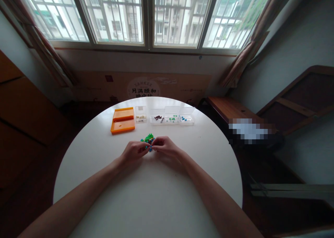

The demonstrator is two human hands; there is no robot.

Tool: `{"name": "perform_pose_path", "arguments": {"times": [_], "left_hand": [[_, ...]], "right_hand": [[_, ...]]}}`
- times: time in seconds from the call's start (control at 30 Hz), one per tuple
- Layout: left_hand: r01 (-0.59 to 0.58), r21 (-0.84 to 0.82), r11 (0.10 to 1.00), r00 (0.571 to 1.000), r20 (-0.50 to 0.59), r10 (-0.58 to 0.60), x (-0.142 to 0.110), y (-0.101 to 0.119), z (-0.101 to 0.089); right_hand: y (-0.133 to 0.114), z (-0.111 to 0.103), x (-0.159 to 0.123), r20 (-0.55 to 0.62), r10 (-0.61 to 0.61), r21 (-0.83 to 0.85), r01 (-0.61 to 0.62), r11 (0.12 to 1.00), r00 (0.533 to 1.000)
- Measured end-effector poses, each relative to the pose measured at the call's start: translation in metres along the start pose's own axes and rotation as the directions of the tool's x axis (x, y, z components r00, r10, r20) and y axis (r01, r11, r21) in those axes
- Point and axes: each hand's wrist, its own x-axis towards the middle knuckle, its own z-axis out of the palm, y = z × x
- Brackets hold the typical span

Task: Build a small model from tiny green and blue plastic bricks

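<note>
My left hand (135,150) and my right hand (165,146) meet near the middle of the white round table (146,196), fingertips pinched together. Between them is a small blue toy brick (150,147), too tiny to make out in detail. Right behind the fingertips lies a cluster of small toy bricks (149,136), bright green on top with blue, dark and yellow bits. My fingers partly cover this cluster, so I cannot tell whether its bricks are joined or loose.
Behind the hands stand an orange tray (123,129) and open clear plastic boxes holding beige pieces (141,117), dark brown pieces (158,117), green pieces (172,119) and blue pieces (184,119). A wooden bench (227,107) stands beyond the table on the right.
</note>
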Motion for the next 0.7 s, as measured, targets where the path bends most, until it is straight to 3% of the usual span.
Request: {"name": "perform_pose_path", "arguments": {"times": [0.7], "left_hand": [[-0.007,-0.004,1.000,0.999,-0.034,0.007,-0.0002,-0.0031,0.0017]], "right_hand": [[0.0015,0.0001,0.0001,-0.011,-0.025,0.002,0.025,1.000,1.000]]}}
